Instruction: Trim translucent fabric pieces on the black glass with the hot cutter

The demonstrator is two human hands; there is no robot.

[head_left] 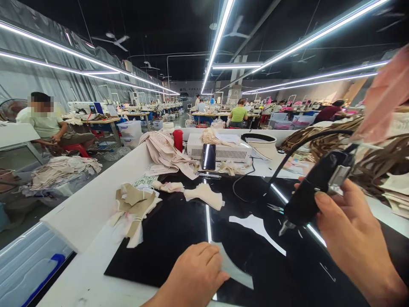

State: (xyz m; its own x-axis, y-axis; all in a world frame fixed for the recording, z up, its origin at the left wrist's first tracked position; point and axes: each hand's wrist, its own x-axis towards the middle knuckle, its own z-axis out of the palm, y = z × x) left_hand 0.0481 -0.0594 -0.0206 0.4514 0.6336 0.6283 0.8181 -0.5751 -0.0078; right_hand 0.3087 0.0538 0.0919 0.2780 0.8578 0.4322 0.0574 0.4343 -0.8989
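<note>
While right hand (348, 238) grips black tool (315, 187), left hand (194, 273) lies flat, pressing translucent sheet (234, 268); clear bin (24, 264) contents unclear.

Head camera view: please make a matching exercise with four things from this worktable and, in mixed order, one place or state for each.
Things:
1. black corded tool
2. pale fabric piece
3. phone
4. red cylinder

Places or states:
A. leaning upright against the white box
B. held in the right hand
C. standing beside draped beige cloth
D. flat on the black mat, under the left hand

Pairs: 1-B, 2-D, 3-A, 4-C
</note>
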